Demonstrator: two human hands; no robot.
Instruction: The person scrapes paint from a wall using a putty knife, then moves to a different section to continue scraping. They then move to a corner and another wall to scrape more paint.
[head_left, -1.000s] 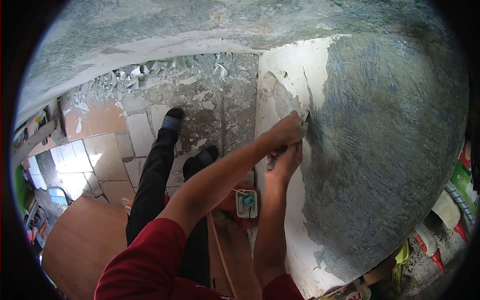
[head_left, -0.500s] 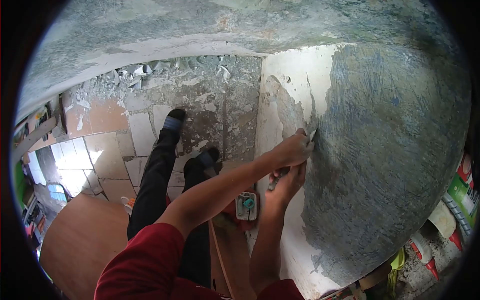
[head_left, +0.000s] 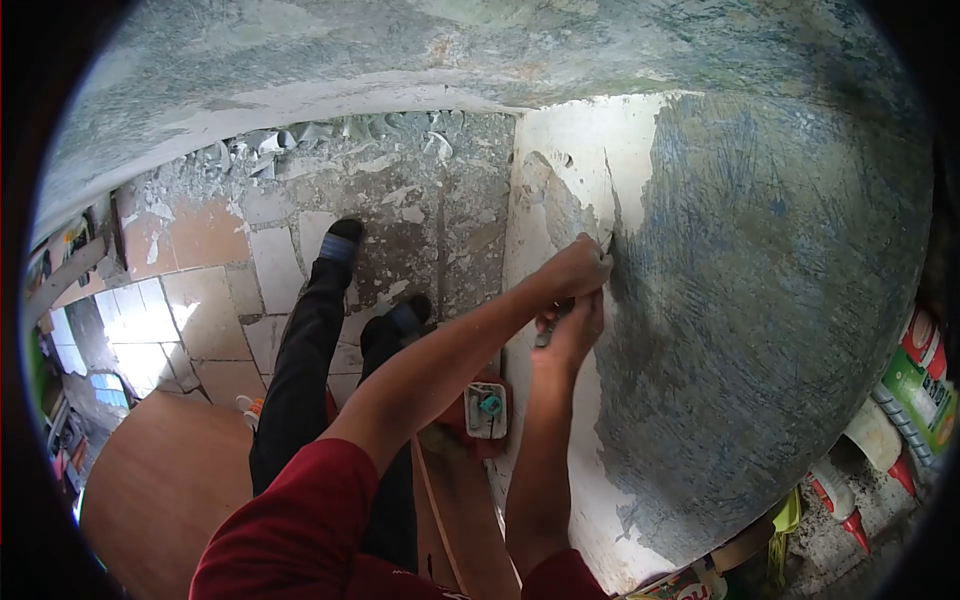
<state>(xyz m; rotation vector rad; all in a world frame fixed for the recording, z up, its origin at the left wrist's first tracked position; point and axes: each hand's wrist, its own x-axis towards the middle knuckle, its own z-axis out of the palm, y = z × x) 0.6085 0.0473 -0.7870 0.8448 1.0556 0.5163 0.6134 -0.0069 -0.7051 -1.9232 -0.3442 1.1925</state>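
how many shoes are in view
2. The far shoe stands on dusty tiles below the paint flakes; the near shoe is by the white wall, above the left forearm. None seem hidden.

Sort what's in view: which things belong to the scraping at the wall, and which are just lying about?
In use: left hand and right hand, both gripping the scraper; the wall; its white coating.
Lying about: red-nozzled bottles; red box with socket; brown board.

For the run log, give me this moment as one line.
hands: left hand and right hand shut on scraper | blade: on wall at paint edge | below: paint flakes
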